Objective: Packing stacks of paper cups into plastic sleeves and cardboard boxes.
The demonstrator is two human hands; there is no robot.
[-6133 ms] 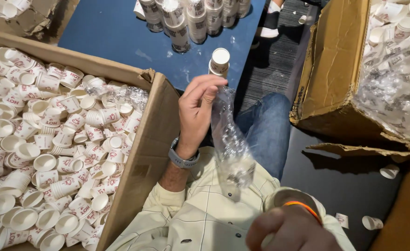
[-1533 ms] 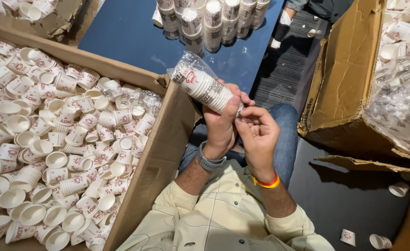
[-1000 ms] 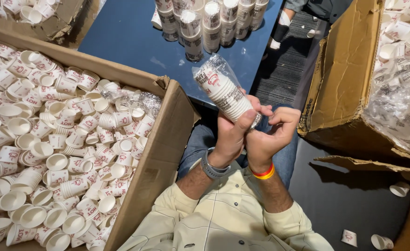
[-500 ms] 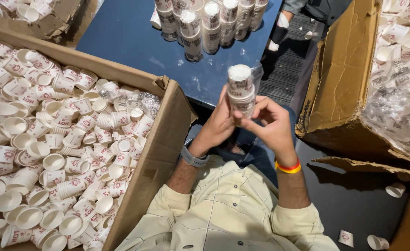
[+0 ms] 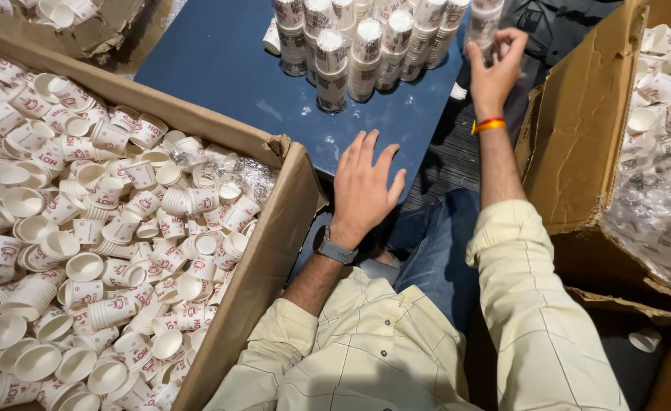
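Note:
My right hand (image 5: 495, 67) is stretched out to the far right of the blue board (image 5: 229, 68), fingers closed on a plastic-wrapped stack of paper cups (image 5: 484, 21) standing beside the other wrapped stacks (image 5: 350, 46). My left hand (image 5: 362, 186) rests flat and open on the board's near edge, holding nothing. It wears a watch, and the right wrist has a red and yellow band.
A big cardboard box (image 5: 274, 236) of loose white paper cups (image 5: 84, 221) fills the left. Another open cardboard box (image 5: 579, 152) with cups in clear plastic stands at the right. A loose cup (image 5: 644, 339) lies on the dark floor at lower right.
Both hands held the wrapped cup stack upright in front of me; now the right hand has carried it out to the row of stacks, and the left has let go and dropped onto the board.

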